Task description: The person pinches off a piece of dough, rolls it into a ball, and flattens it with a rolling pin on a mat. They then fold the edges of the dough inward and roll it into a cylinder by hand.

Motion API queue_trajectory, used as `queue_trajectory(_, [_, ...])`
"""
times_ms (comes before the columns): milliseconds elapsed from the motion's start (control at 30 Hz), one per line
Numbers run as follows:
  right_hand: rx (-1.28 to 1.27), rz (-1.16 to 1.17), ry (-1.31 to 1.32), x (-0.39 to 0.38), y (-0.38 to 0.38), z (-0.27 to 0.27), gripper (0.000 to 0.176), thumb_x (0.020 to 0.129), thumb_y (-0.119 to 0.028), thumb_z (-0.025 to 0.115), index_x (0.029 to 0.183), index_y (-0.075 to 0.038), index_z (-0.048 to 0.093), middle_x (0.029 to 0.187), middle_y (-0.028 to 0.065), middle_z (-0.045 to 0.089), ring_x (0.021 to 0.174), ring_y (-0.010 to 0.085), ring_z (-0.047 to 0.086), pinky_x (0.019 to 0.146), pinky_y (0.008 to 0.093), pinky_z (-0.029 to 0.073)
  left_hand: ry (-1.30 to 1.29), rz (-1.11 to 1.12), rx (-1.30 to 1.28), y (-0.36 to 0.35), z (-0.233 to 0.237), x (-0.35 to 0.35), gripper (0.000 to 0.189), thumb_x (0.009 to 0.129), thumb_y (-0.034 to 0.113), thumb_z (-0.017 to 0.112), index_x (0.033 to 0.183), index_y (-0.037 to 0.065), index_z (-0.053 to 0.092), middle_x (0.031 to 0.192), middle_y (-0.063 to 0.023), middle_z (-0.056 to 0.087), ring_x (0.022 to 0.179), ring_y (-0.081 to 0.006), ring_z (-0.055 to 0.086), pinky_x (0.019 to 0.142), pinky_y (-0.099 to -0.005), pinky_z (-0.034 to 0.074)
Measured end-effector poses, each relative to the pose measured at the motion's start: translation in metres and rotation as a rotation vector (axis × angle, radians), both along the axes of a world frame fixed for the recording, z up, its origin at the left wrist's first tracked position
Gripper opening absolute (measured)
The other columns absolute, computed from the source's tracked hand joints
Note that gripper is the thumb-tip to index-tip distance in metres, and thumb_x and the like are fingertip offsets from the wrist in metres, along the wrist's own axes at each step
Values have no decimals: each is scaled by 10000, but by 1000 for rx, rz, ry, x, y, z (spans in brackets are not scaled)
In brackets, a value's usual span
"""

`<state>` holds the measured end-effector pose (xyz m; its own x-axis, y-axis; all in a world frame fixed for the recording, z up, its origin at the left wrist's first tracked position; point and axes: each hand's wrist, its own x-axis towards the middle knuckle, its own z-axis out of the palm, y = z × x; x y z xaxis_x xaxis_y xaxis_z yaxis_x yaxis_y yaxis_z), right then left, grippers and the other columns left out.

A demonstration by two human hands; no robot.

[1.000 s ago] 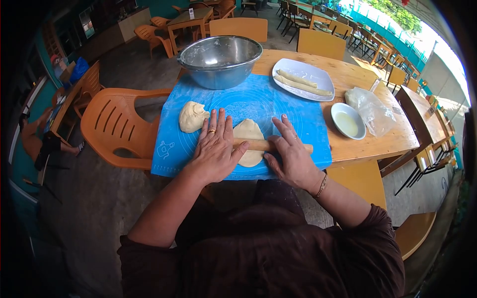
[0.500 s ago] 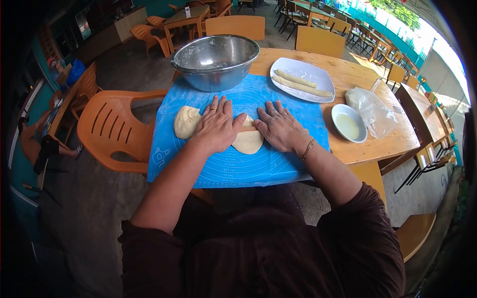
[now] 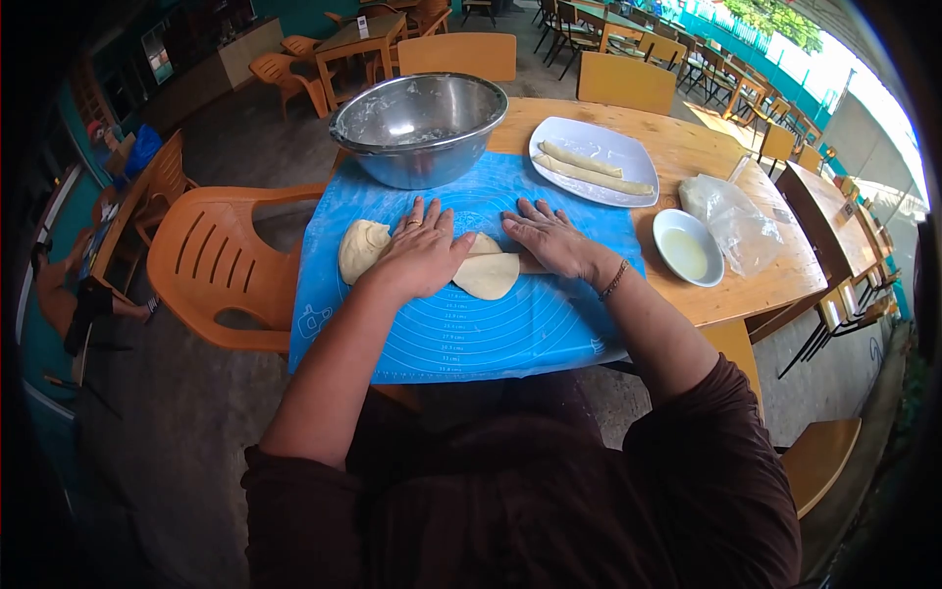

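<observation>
My left hand (image 3: 422, 253) lies flat with its fingers stretched forward, beside a rounded lump of pale dough (image 3: 362, 249). My right hand (image 3: 554, 240) is also flat, palm down, fingers extended. Between them a flattened sheet of dough (image 3: 488, 277) rests on the blue measuring mat (image 3: 451, 339). A short bit of a thin wooden rolling pin (image 3: 531, 263) shows between the sheet and my right hand; the rest is hidden under the dough and my palms.
Behind the hands stands a steel bowl (image 3: 420, 137). A white plate (image 3: 599, 191) carries two dough strips. At right are a small bowl of pale liquid (image 3: 688, 247) and a plastic bag (image 3: 736, 226). An orange chair (image 3: 221, 255) is at the table's left.
The rolling pin's middle showed bare across the dough before; now dough covers it there. Both hands remain flat, with little movement.
</observation>
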<state>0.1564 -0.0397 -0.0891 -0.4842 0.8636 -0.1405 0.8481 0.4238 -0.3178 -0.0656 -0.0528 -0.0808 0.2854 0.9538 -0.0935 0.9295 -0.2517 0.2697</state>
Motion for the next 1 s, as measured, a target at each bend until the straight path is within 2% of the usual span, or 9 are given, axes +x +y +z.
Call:
queue_trajectory(267, [23,-18,-16,-5,-19,4,562,1041,-430,173,1533,-186,290,1601,219,151,1472,457,81,1197,550,85,104,-43,-9,-20,4,1,901,967,635,349,1517,-55,169,1597,-253,103,1492,-388,-13,1216,-463,68])
queue_trajectory(433, [92,-100,65,-5,-25,-8,738,999,-595,184,1542,-99,239,1587,260,149,1474,442,87,1198,529,111,82,-75,-46,-29,6,-2,929,955,677,309,1528,-38,153,1603,-253,48,1490,-398,-55,1209,-491,35])
queue_trajectory(533, [135,-105,82,-3,-29,-14,836,967,-667,183,1540,-59,223,1580,273,158,1475,438,86,1197,519,119,24,-90,-74,-34,4,-6,868,982,633,280,1526,-34,171,1604,-253,41,1489,-400,-62,1210,-485,34])
queue_trajectory(767, [252,-128,102,-7,-42,-16,813,977,-649,181,1538,-63,235,1574,280,173,1476,437,92,1193,526,130,8,-128,24,-46,-3,-8,759,1016,534,279,1499,-52,254,1600,-259,69,1489,-403,-58,1212,-481,39])
queue_trajectory(833, [221,-139,13,-9,-36,-12,794,983,-634,182,1538,-69,241,1576,277,170,1477,433,90,1194,523,127,-45,-135,177,-42,-13,-10,674,1009,449,396,1428,-78,375,1587,-270,128,1487,-423,-9,1208,-494,64])
queue_trajectory(867, [221,-138,16,-11,-33,-11,794,983,-634,182,1538,-69,241,1576,277,170,1477,433,90,1194,523,127,-43,-133,178,-42,-19,-10,674,1009,449,396,1428,-78,375,1587,-270,128,1487,-423,-9,1208,-494,64])
queue_trajectory(933, [144,-178,-8,-13,-24,-5,774,991,-616,185,1540,-73,232,1577,282,156,1476,444,78,1193,535,113,-236,-176,693,-49,-24,-4,459,928,285,593,1223,-66,564,1412,-269,420,1383,-453,300,1146,-493,265])
queue_trajectory(967, [147,-183,-5,-14,-19,-3,774,991,-616,185,1540,-73,232,1577,282,156,1476,444,78,1193,535,113,-235,-181,695,-57,-26,-2,459,928,285,593,1223,-66,564,1412,-269,420,1383,-453,300,1146,-493,265])
queue_trajectory(1000, [115,-198,-30,-16,-13,-3,763,994,-604,190,1540,-72,229,1577,287,150,1474,453,74,1189,548,106,-291,-286,676,-74,-16,2,365,861,190,657,1139,-39,596,1276,-226,490,1241,-412,420,1051,-478,349])
